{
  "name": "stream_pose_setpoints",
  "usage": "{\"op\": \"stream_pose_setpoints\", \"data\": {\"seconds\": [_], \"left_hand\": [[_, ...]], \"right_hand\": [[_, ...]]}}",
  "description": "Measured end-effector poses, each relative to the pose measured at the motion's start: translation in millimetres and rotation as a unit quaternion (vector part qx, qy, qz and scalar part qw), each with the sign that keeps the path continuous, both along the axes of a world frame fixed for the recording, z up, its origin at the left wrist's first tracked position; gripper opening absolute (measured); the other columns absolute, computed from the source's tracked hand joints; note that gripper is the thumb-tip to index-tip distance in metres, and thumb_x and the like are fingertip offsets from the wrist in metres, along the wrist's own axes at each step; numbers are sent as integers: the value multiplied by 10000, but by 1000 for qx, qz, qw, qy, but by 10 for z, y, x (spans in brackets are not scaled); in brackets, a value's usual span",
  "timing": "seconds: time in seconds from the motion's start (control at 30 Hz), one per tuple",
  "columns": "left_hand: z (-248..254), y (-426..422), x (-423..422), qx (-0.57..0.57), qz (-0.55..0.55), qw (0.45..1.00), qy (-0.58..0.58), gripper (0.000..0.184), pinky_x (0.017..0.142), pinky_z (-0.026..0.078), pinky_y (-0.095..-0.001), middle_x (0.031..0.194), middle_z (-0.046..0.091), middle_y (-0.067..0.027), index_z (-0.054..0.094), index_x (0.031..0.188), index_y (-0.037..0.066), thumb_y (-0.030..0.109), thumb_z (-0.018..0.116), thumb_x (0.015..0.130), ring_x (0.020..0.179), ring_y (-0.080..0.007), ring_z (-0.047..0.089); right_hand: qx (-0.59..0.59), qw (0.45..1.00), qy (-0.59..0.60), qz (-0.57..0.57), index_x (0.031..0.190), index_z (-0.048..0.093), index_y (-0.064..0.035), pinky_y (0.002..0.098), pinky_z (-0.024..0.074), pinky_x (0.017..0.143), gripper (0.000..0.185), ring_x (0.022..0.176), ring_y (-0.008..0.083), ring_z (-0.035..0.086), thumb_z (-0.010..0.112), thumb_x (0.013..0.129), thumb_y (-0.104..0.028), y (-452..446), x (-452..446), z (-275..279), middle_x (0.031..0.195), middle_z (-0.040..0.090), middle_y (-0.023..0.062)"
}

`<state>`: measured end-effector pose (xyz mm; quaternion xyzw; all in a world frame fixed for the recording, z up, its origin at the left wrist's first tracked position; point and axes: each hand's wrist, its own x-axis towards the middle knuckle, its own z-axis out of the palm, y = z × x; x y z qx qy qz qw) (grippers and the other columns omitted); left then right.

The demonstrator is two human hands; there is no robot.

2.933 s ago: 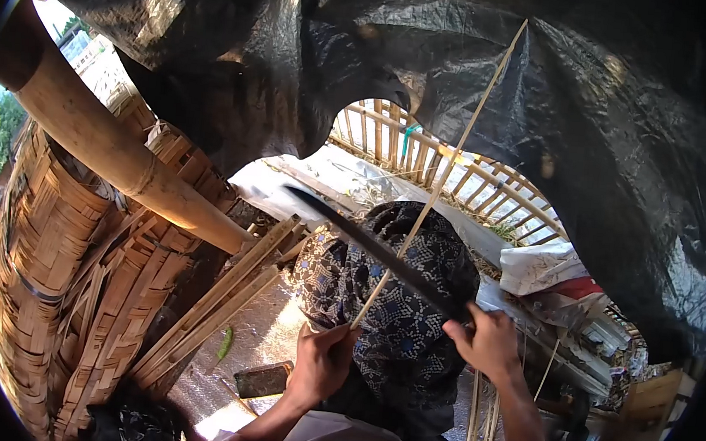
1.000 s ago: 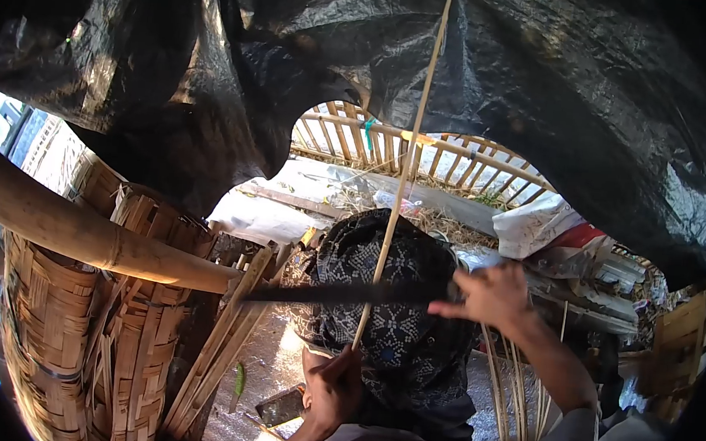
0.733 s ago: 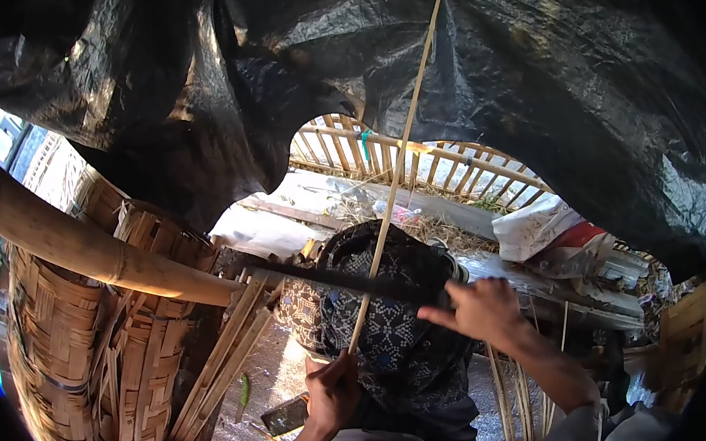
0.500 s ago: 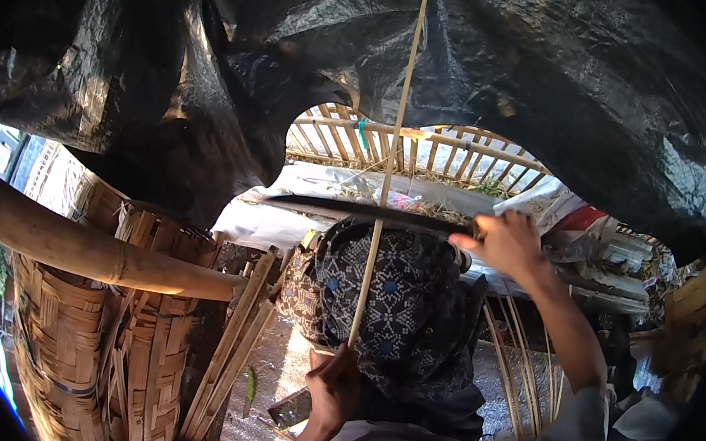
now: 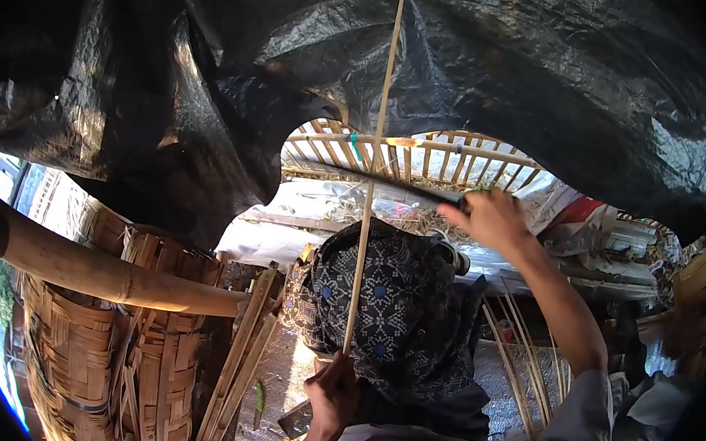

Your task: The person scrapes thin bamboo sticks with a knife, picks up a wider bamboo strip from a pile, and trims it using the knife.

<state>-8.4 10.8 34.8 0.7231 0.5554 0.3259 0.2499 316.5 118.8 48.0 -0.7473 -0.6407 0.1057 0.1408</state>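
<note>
My left hand (image 5: 333, 391) is closed around the lower end of a long, thin bamboo strip (image 5: 360, 267), which stands nearly upright with its tip against the dark sheeting above. My right hand (image 5: 494, 223) grips the handle of a machete (image 5: 401, 184), its long dark blade pointing left. The blade crosses the strip at about mid-height; whether it touches the strip I cannot tell. Dark patterned cloth (image 5: 388, 306) covers the rounded shape behind the strip, just above my left hand.
Black plastic sheeting (image 5: 530, 77) hangs overhead. A thick bamboo pole (image 5: 109, 268) juts in from the left over woven bamboo baskets (image 5: 69, 356). Split bamboo pieces (image 5: 238, 361) lean beside them, and thin strips (image 5: 524, 367) stand at right. A slatted bamboo fence (image 5: 436, 162) is ahead.
My right hand and the machete have moved up along the strip, the blade now tilting up to the left. The strip's top end has come into view. My left hand keeps its hold.
</note>
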Motion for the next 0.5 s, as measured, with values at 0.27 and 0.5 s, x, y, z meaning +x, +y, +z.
{"op": "stream_pose_setpoints", "data": {"seconds": [0.27, 0.5], "left_hand": [[-50, -1, -26, -2, -20, 999, 26, 66, 408, 354, -255, 504, 475, -89, 611, 816, 3, -22, 561, 782, 426, -119, 480], [27, -52, -22, 20, -5, 999, 37, 63, 403, 362, -260, 508, 497, -107, 616, 831, -1, -6, 563, 798, 411, -122, 480]], "right_hand": [[-30, 986, -105, 126, 765, 634, -77, 231, 270, 284, 767, 350, 43, 306, 275, 782, -755, -396, -422, 210, 434, 327, -57], [-68, 993, -87, 34, 784, 653, -66, 265, 422, 393, 782, 375, 104, 425, 296, 775, -762, 133, 36, 296, 459, 397, 4]]}}
